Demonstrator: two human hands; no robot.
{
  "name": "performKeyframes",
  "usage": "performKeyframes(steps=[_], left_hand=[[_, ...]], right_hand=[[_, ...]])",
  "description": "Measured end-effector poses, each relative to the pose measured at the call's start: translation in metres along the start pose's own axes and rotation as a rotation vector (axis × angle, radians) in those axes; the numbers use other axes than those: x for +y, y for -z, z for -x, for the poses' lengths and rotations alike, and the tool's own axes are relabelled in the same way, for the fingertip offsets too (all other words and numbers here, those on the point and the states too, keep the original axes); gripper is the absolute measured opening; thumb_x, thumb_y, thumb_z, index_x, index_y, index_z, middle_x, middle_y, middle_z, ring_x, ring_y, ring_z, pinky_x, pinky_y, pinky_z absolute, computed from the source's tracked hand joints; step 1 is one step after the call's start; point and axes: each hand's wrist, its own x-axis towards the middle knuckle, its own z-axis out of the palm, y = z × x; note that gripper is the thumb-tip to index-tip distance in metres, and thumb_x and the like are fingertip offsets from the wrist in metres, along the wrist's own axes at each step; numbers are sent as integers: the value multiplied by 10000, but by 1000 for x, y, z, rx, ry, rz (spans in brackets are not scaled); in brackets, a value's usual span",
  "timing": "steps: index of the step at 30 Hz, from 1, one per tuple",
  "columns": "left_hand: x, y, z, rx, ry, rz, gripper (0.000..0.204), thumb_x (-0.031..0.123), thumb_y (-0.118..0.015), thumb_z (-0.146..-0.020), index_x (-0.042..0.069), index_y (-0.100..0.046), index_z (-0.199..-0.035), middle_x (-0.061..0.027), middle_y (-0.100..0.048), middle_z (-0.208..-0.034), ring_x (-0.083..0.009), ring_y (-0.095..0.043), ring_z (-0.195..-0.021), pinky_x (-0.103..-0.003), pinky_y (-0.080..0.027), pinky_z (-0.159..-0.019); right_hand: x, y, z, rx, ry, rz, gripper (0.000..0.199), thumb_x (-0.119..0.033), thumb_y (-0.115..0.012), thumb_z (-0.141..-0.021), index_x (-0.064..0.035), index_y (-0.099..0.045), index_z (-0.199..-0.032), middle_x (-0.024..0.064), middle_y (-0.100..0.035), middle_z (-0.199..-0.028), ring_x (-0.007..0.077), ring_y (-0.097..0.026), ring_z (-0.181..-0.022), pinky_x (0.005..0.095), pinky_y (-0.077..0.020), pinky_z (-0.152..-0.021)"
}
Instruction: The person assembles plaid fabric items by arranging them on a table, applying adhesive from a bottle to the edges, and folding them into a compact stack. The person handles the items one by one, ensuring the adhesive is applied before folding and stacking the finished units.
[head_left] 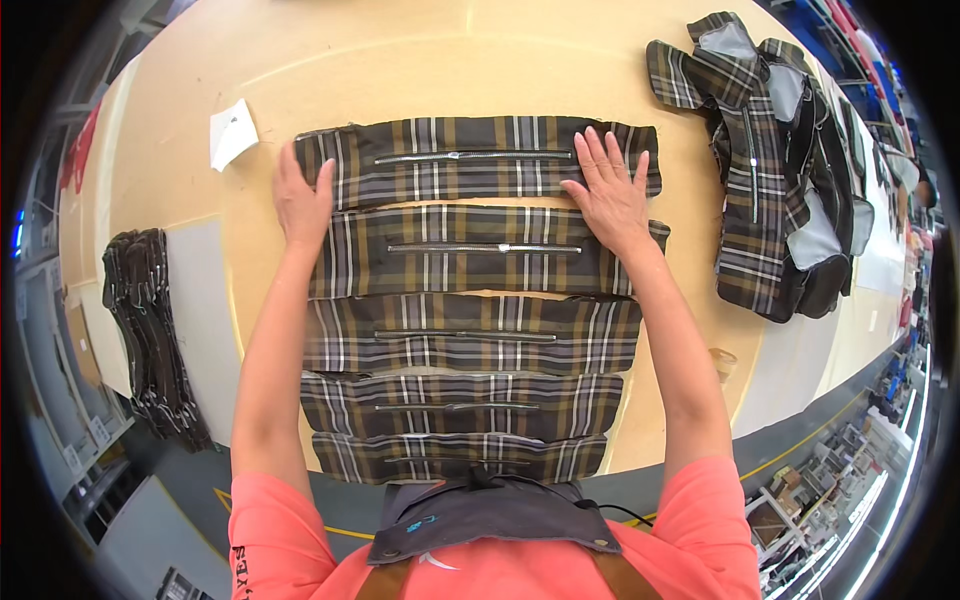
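Several plaid fabric panels in brown, olive, grey and white lie in a column on the table, each with a zipper across its middle. At the left end of the farthest panel [480, 185], my left hand [303, 200] rests at the edge, thumb apart from the fingers. My right hand [612, 195] lies flat near that panel's right end, fingers spread, beside the end of its zipper [475, 156]. Just nearer lies the second panel [450, 275], its zipper pull right of the middle. The nearest panel [450, 460] reaches the table's front edge by my apron.
A heap of plaid pieces with zippers and grey lining [750, 190] sits at the far right. Dark zippered strips [150, 330] hang over the table's left edge. A white paper slip [233, 135] lies at the far left of the table [380, 70]. A tape roll [722, 365] stands right of my right forearm.
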Motion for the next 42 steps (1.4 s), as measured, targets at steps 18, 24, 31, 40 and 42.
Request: performKeyframes(steps=[18,24,31,40,42], left_hand=[[-7,115,12,-194,410,618,347,316,-708,-860,-23,-680,-932,-8,-650,-756,-65,-507,-667,-257,-426,-624],[-17,71,79,-250,490,619,395,311,-771,-792,-37,-681,-957,-64,-684,-853,-118,-620,-786,-258,-484,-740],[-8,80,67,-469,615,799,441,290,-800,-755,-37,-671,-1021,-71,-695,-937,-137,-628,-809,-283,-497,-748],[-15,174,114,-454,710,805,387,224,-775,-792,-55,-657,-1034,-87,-691,-955,-134,-636,-815,-272,-501,-755],[-25,163,142,-462,782,788,397,240,-790,-776,-31,-658,-1035,-89,-688,-958,-136,-631,-836,-275,-497,-767]], right_hand=[[57,89,53,184,-667,-1300,176,-160,-553,-971,15,-572,-986,-21,-527,-878,65,-426,-813,220,-380,-765],[47,29,126,110,-707,-896,333,-263,-586,-953,-5,-557,-1161,96,-511,-1212,169,-504,-1093,289,-379,-956],[49,46,105,23,-774,-1338,438,-208,-609,-935,10,-500,-1299,72,-574,-1258,148,-496,-1161,277,-327,-1020],[24,105,176,-16,-789,-1455,295,-190,-540,-984,2,-553,-1208,23,-601,-1157,104,-520,-1050,267,-380,-950],[9,82,202,-100,-856,-1412,284,-219,-558,-975,-24,-561,-1182,18,-602,-1143,108,-518,-1047,276,-387,-944]])
